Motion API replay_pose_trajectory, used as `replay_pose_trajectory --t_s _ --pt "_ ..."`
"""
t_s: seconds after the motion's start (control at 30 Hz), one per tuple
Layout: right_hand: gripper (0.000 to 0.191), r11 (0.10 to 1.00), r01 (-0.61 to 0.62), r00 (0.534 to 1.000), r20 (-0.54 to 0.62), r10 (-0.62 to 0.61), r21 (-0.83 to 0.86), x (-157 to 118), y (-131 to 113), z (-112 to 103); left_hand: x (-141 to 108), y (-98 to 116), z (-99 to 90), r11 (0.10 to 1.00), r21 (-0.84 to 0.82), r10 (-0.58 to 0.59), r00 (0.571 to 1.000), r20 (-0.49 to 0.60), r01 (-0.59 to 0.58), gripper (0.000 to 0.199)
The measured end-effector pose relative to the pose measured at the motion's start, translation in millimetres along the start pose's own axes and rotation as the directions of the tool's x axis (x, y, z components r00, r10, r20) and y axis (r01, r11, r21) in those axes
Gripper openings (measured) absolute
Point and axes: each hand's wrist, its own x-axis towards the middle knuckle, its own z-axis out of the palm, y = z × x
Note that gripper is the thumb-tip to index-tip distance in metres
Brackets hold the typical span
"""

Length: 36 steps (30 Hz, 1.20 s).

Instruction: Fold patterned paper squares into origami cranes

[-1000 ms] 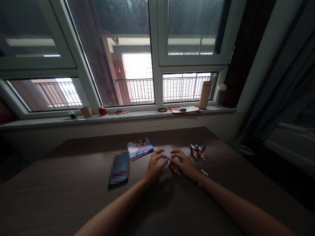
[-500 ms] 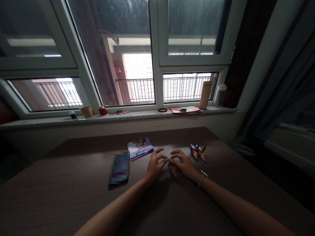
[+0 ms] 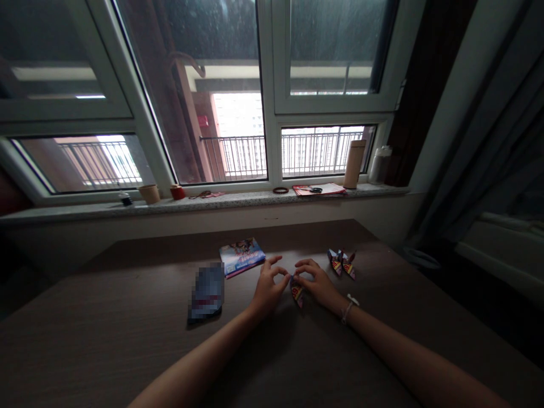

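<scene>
Between my two hands is a small folded paper piece (image 3: 296,293), printed in yellow, red and purple, its pointed end towards me. My left hand (image 3: 268,285) pinches its upper left edge between thumb and index finger, the other fingers held out. From the other side my right hand (image 3: 318,281) grips the top of the same folded paper with thumb and fingertips. The fingertips hide the paper's far end. To the right stand folded paper pieces (image 3: 341,264) of the same print, with upright points.
A stack of printed leaflets (image 3: 242,256) and a dark blurred-out flat object (image 3: 207,294) lie on the brown table (image 3: 127,300) at left. Along the windowsill (image 3: 250,199) stand a paper cup (image 3: 149,194), a red spool (image 3: 177,192), scissors on red papers (image 3: 317,190) and a tan flask (image 3: 354,164).
The folded paper has tilted slightly, its near point shifting a little left. Both hands keep almost the same place and grip.
</scene>
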Motion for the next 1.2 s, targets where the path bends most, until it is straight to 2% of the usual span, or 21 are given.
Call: replay_pose_trajectory --t_s 0.17,0.33,0.5,0.63,0.83,1.0,1.07,1.2 --pt "0.026 0.998 -0.003 0.999 -0.049 0.000 -0.066 0 -2 -2 1 -5 0.3 1.000 0.000 -0.016 0.998 -0.062 0.016 0.007" --pt "0.021 0.980 -0.076 0.991 -0.122 0.054 -0.184 -1 2 -5 4 -10 -0.6 0.998 -0.015 -0.065 0.987 -0.147 0.063 0.011" --pt "0.022 0.951 -0.110 0.993 -0.074 0.092 -0.288 -5 7 -1 5 -11 -0.4 0.997 -0.029 -0.071 0.981 -0.180 0.067 0.012" --pt "0.025 0.954 -0.127 0.992 -0.053 0.117 -0.271 -7 6 2 4 -11 -0.2 0.997 -0.034 -0.072 0.978 -0.195 0.066 0.014" --pt "0.021 0.964 -0.155 0.988 -0.052 0.148 -0.216 -5 5 0 5 -13 -1.4 0.994 -0.063 -0.102 0.983 -0.150 0.093 0.020" --pt "0.021 0.978 -0.152 0.988 -0.043 0.147 -0.144 0 6 -6 8 -25 -0.3 0.992 -0.022 -0.128 0.970 -0.206 0.127 0.021" --pt "0.022 0.981 -0.136 0.991 -0.028 0.134 -0.135 0 7 -8 9 -30 0.2 0.991 0.014 -0.131 0.976 -0.176 0.136 0.022" --pt "0.023 0.987 -0.102 0.994 0.028 0.106 -0.125 1 10 -12 12 -37 0.3 0.987 0.068 -0.147 0.989 0.003 0.147 0.028"
